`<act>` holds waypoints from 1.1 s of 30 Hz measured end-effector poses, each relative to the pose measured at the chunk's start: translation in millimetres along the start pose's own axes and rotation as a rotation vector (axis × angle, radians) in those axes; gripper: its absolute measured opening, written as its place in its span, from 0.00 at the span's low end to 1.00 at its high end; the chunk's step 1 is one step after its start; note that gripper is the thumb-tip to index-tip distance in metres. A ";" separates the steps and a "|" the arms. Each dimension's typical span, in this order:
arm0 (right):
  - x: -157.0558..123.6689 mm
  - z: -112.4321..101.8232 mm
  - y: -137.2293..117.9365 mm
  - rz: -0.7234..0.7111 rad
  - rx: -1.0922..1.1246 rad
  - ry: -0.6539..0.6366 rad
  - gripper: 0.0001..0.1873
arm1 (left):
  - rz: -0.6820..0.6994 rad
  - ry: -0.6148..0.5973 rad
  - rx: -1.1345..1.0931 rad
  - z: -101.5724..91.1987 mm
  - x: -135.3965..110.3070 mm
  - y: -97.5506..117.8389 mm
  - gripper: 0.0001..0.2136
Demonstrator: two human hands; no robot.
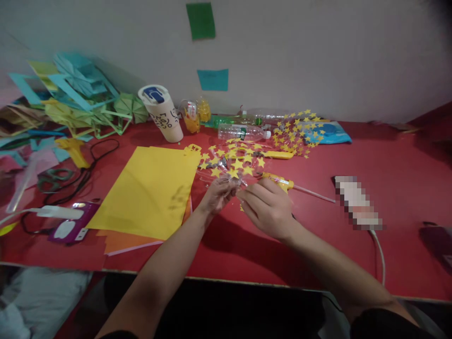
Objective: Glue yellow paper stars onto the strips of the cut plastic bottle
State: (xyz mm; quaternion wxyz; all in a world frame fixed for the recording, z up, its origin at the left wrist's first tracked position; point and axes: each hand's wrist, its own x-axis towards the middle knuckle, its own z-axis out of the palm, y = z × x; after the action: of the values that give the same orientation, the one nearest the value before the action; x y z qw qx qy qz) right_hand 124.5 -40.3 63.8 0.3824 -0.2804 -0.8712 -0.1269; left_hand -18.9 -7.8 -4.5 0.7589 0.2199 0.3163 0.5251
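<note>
A clear plastic piece covered in yellow stars [238,164] spreads out above the red table, its strips fanning away from me. My left hand [219,193] is closed around its near end. Close beside it, the fingers of my right hand [266,205] are pinched together at the same end; what they hold is hidden. Partly behind my right hand lies a yellow glue gun [285,183] with a clear glue stick [314,193] at its back. A yellow-handled cutter [278,155] rests beyond the stars.
Yellow paper sheets [148,188] lie left of my hands. Farther left are a purple power strip [72,228], scissors [54,179] and folded paper shapes [81,89]. A white tumbler [164,117], plastic bottles [235,133] and another star-covered piece [300,132] stand behind; a phone [358,202] lies right.
</note>
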 end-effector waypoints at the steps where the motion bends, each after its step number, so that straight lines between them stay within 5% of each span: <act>1: 0.0 -0.8 0.0 0.007 -0.004 0.008 0.09 | 0.005 -0.006 0.005 -0.1 0.3 -0.5 0.14; 22: 1.8 -15.0 3.0 0.004 0.099 0.052 0.07 | -0.013 -0.028 0.052 5.7 -6.9 9.0 0.14; 27: 6.6 -24.9 12.4 -0.157 0.108 -0.105 0.06 | -0.015 -0.060 0.075 3.0 -4.2 10.4 0.13; 33: 7.8 -22.4 12.0 -0.181 0.055 -0.167 0.08 | 0.027 -0.032 0.025 4.8 -1.8 11.0 0.15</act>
State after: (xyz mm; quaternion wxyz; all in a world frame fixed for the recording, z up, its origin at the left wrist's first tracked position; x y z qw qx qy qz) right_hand 140.6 -37.3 84.7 0.3030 -0.1997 -0.9249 -0.1131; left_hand -23.1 -5.6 6.6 0.7540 0.2419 0.3074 0.5276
